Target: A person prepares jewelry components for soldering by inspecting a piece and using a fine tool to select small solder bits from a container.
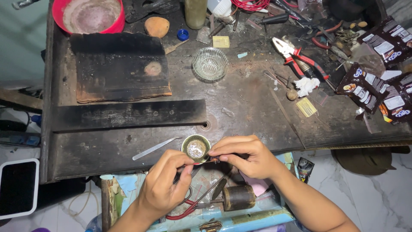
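1. At the near edge of a scorched, dark bench [240, 107], we work with both hands drawn close together over a small brass cup [196, 148] that holds a pale, glittering fill.

2. Our right hand [246, 157] is pressed shut in a pinch, fingertips gripping a tiny dark piece [214, 160] just beside the cup's right rim; what the piece is we cannot tell, it is too small.

3. Our left hand [165, 184] is curled closed around a thin tool, whose tip points up and to the right toward the pinched piece; red-handled pliers [184, 210] show below it.

4. The piece lies between the two hands, touching the right fingertips, with the left hand's tool tip meeting it from the lower left. The right hand is the nearer.

5. A slim metal file [154, 148] rests on the bench left of the cup, its long axis slanting up to the right; a glass bowl [210, 63] stands well apart, farther back.
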